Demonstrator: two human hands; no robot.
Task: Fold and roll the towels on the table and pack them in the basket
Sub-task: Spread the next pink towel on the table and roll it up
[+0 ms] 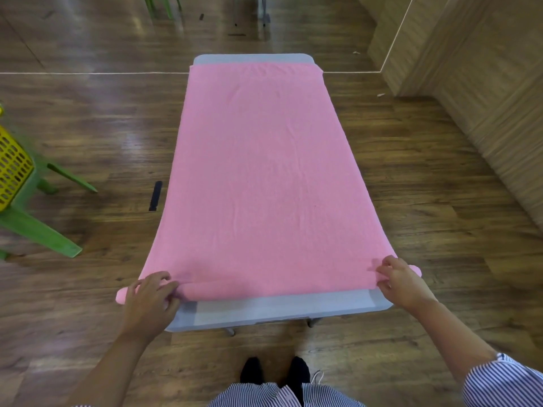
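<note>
Two hands grip one pink towel [261,171]: the left hand [150,304] and right hand [404,284] curl fingers round the rolled near end. Spread flat, it covers one grey table [279,309] on wood flooring [426,201]. Left of the table, a yellow basket [11,168] sits on a green stool [35,230].

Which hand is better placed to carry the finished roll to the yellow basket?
Left, probably: the left hand grips the pink towel roll's left end, and the yellow basket sits on that side.
</note>
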